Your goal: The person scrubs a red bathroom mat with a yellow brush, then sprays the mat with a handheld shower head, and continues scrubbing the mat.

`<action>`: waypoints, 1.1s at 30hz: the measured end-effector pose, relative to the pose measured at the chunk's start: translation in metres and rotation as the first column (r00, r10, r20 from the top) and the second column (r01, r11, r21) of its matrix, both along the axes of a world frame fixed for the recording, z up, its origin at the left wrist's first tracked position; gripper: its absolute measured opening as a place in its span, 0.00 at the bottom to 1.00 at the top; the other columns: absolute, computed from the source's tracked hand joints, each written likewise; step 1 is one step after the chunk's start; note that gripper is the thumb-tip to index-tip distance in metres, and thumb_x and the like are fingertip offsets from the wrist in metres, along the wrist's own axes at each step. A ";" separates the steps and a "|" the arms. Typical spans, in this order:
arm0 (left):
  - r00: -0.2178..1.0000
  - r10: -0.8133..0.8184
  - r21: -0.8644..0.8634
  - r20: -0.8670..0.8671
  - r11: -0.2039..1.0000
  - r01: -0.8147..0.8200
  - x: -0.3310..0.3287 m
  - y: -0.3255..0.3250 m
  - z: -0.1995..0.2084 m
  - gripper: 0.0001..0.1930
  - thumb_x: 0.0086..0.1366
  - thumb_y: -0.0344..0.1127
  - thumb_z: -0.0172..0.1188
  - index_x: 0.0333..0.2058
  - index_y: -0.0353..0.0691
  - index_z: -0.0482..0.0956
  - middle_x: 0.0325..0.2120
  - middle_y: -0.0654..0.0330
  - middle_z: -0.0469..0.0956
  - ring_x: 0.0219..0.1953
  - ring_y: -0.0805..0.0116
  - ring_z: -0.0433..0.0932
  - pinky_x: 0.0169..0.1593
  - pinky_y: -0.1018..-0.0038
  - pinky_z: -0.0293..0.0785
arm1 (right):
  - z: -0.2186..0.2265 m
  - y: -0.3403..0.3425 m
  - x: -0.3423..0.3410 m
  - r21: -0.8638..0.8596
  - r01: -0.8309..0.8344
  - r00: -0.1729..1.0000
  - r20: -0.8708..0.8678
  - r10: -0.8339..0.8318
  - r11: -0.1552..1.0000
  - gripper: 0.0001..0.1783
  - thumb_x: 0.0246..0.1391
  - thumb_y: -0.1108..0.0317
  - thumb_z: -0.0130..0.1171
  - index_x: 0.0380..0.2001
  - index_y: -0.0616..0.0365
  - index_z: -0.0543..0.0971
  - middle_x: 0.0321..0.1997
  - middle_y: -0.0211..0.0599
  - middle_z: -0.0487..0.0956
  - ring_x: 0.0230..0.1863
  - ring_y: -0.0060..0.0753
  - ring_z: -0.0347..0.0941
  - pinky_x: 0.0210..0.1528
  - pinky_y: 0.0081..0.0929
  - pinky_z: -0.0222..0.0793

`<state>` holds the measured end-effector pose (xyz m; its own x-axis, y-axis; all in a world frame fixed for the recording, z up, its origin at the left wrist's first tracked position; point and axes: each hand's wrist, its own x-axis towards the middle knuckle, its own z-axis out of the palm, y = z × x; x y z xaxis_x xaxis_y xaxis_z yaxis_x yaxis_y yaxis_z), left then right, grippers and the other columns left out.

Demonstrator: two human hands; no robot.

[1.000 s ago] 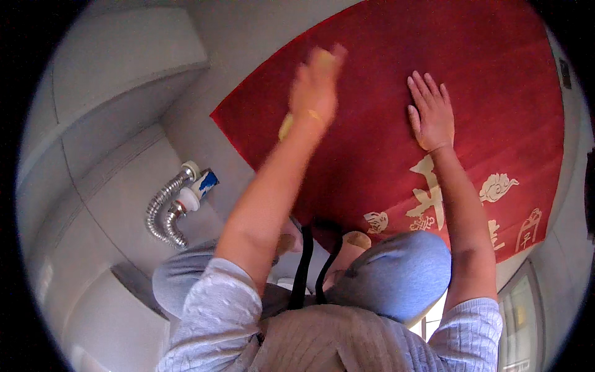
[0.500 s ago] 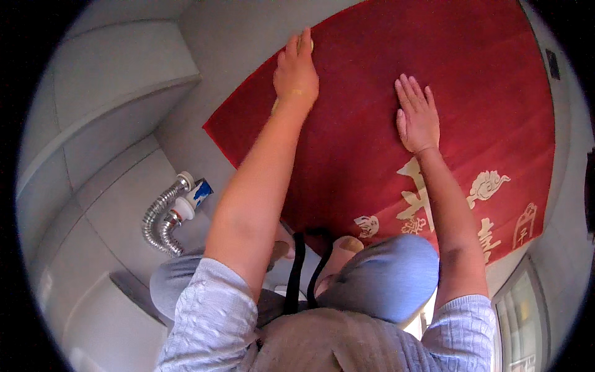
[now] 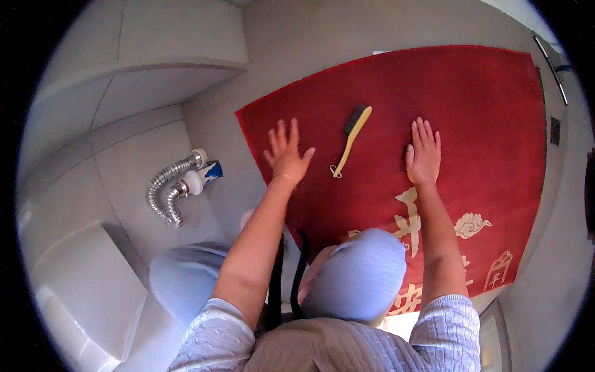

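Note:
A red mat (image 3: 483, 111) with cream-coloured designs and lettering lies spread on the floor before me. On it, between my two hands, rests a brush (image 3: 352, 137) with a yellow handle, dark bristles and a small loop at the handle's near end. My left hand (image 3: 289, 155) is open with fingers spread, over the mat's left part, holding nothing; whether it touches the mat I cannot tell. To the right of the brush, my right hand (image 3: 424, 158) lies flat on the mat, fingers stretched out and close together.
At the left, a silvery corrugated drain hose (image 3: 162, 186) joins a white pipe fitting (image 3: 193, 181) near the wall. A white fixture (image 3: 93, 291) stands at the lower left. My bent knee (image 3: 353, 276) covers the mat's near edge. A dark floor drain (image 3: 555, 131) shows at the right.
The brush, earlier mostly hidden under my left hand, now lies released on the mat. My left hand has drawn back with its fingers spread. The view has shifted; my right hand stays flat.

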<state>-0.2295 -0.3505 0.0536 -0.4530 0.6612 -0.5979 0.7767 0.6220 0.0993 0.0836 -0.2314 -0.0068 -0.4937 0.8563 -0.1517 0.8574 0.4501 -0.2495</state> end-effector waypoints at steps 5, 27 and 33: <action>0.992 0.012 -0.187 -0.126 0.982 -0.035 -0.051 -0.053 -0.028 0.67 0.45 0.76 0.64 0.72 0.57 0.29 0.73 0.54 0.25 0.73 0.38 0.28 0.69 0.37 0.33 | 0.000 0.001 -0.006 0.039 -0.017 0.999 -0.047 0.019 0.999 0.32 0.61 0.62 0.46 0.69 0.50 0.60 0.74 0.30 0.57 0.75 0.35 0.48 0.76 0.43 0.37; 0.997 -0.014 -0.174 -0.075 0.985 0.000 -0.066 -0.062 -0.048 0.54 0.58 0.76 0.49 0.71 0.64 0.26 0.72 0.57 0.17 0.72 0.36 0.20 0.66 0.31 0.29 | 0.027 -0.054 -0.155 -0.320 -0.021 0.978 -0.204 -0.047 0.947 0.38 0.59 0.76 0.43 0.71 0.40 0.53 0.51 0.48 0.73 0.46 0.58 0.76 0.50 0.47 0.72; 0.996 -0.014 -0.142 -0.087 0.990 0.002 -0.066 -0.064 -0.048 0.50 0.61 0.74 0.46 0.71 0.66 0.27 0.72 0.58 0.18 0.71 0.34 0.22 0.66 0.32 0.31 | 0.049 -0.032 -0.028 -0.075 0.492 0.870 0.066 -0.488 0.867 0.34 0.64 0.51 0.50 0.71 0.30 0.54 0.46 0.46 0.76 0.42 0.52 0.78 0.41 0.46 0.74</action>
